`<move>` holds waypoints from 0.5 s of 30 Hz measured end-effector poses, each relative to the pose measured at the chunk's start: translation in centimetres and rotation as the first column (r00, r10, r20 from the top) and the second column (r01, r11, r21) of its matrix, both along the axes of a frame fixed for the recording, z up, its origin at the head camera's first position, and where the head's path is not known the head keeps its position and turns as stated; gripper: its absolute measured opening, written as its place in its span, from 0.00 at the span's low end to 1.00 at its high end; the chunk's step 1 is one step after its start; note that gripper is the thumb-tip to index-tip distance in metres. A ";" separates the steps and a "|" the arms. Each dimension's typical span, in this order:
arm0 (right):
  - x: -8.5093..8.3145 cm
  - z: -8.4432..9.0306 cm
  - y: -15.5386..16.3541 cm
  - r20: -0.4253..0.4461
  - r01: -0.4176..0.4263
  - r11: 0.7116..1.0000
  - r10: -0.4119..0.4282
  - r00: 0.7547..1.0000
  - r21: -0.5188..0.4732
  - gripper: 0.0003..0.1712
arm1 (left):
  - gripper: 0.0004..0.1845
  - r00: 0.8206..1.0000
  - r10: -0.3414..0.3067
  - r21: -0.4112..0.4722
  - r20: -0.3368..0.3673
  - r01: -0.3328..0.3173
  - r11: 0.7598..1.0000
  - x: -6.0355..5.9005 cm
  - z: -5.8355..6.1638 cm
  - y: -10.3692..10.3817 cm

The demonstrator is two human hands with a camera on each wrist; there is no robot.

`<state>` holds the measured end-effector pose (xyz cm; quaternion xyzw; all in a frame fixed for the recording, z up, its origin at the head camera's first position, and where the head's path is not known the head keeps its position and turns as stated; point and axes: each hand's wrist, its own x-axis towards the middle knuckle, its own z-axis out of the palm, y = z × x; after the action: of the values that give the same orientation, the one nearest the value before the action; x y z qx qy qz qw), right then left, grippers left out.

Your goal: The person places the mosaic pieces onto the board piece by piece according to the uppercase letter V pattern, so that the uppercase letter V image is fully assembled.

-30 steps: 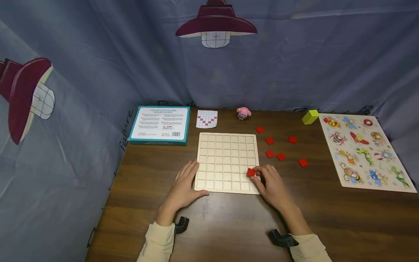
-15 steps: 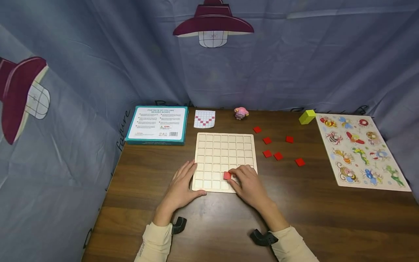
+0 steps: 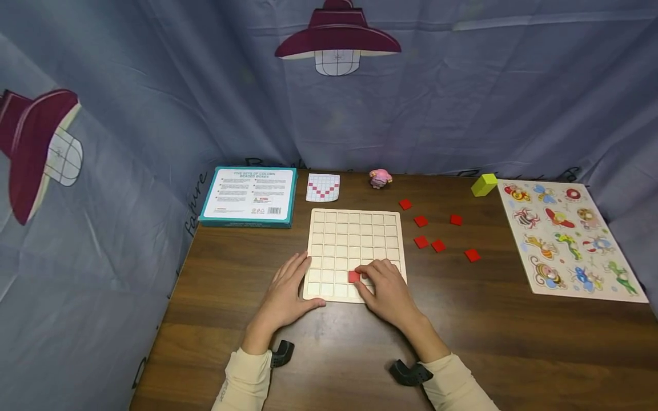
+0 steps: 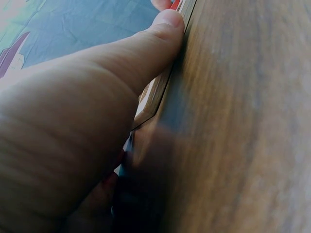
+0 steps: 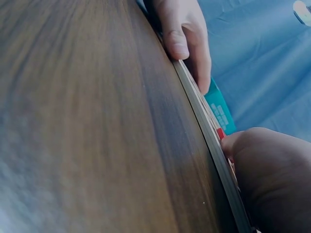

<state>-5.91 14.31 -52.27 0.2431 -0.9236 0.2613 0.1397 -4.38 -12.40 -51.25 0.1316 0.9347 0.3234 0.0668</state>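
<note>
1. We find the right hand [image 3: 386, 288] lying on the near edge of the grid board [image 3: 354, 235], its fingertips pinching a red tile [image 3: 353, 277].
2. The tile sits over a cell in the second row from the board's near edge, about mid-width; we cannot tell whether it is fully seated.
3. The right wrist view shows the same tile [image 5: 220, 133] as a red sliver at the board's edge [image 5: 204, 121], touching the right hand [image 5: 269, 170].
4. The left hand [image 3: 288, 291] rests flat on the table [image 3: 514, 342] at the board's near left corner, fingers straight and relaxed, holding nothing.
5. In the left wrist view its thumb [image 4: 146, 48] presses against the board's edge [image 4: 150, 99].
6. Six loose red tiles [image 3: 438, 245] lie scattered on the table to the right of the board, apart from it.
7. At the right edge lies an animal puzzle [image 3: 565, 237], with a yellow block [image 3: 485, 184] at its far left corner.
8. Along the far edge we note a teal box [image 3: 249, 195], a pattern card [image 3: 323, 187] and a pink figure [image 3: 380, 178].
</note>
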 end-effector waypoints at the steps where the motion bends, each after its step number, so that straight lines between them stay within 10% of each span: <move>1: 0.0 0.0 0.0 0.006 0.002 1.000 -0.002 1.000 -0.009 0.12 | 0.58 1.000 -0.002 -0.003 0.000 0.002 1.000 0.0 0.0 0.0; 15: 0.0 -0.5 0.2 0.008 0.005 0.999 -0.005 1.000 -0.036 0.11 | 0.58 1.000 -0.006 -0.009 0.031 0.006 1.000 -0.1 -0.2 0.0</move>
<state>-5.92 14.54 -52.74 0.2371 -0.9200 0.2785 0.1410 -4.49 -12.38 -51.47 0.1290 0.9346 0.3209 0.0826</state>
